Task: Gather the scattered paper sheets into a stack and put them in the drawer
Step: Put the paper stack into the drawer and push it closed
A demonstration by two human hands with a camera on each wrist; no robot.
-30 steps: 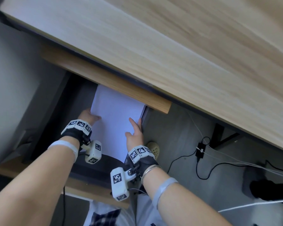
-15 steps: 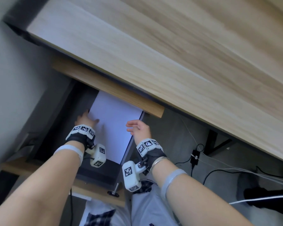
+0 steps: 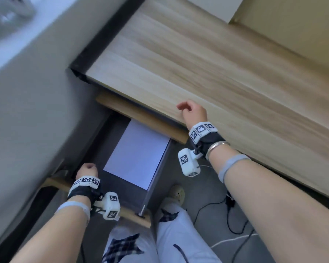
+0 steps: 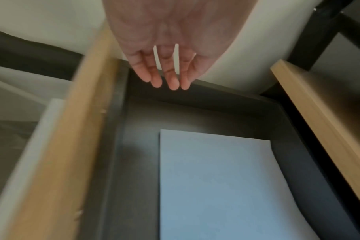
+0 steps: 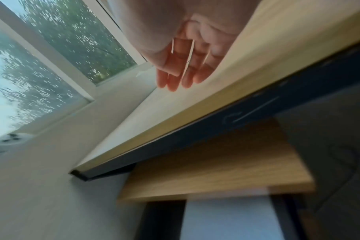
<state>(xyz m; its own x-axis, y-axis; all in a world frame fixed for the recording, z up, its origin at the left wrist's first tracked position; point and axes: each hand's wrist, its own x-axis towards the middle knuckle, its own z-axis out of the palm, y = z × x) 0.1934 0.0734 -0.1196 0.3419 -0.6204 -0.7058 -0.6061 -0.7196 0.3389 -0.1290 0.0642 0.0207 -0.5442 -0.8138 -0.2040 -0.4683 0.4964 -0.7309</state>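
paper stack (image 3: pixel 137 154) lying flat in open drawer (image 3: pixel 160 168) | left hand (image 4: pixel 164 53), right hand (image 3: pixel 193 113) hanging relaxed, holding nothing | remaining: drawer likely needing closing

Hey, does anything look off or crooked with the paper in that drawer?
Nothing stands out. The paper stack lies flat in the open drawer, with one edge curving slightly. Neither hand touches it.

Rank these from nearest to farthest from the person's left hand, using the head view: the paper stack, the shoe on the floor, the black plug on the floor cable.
From the left hand:
1. Paper stack, in the open drawer, just right of the hand.
2. Shoe, on the floor beyond the drawer's right side.
3. Black plug, farther right on the floor.
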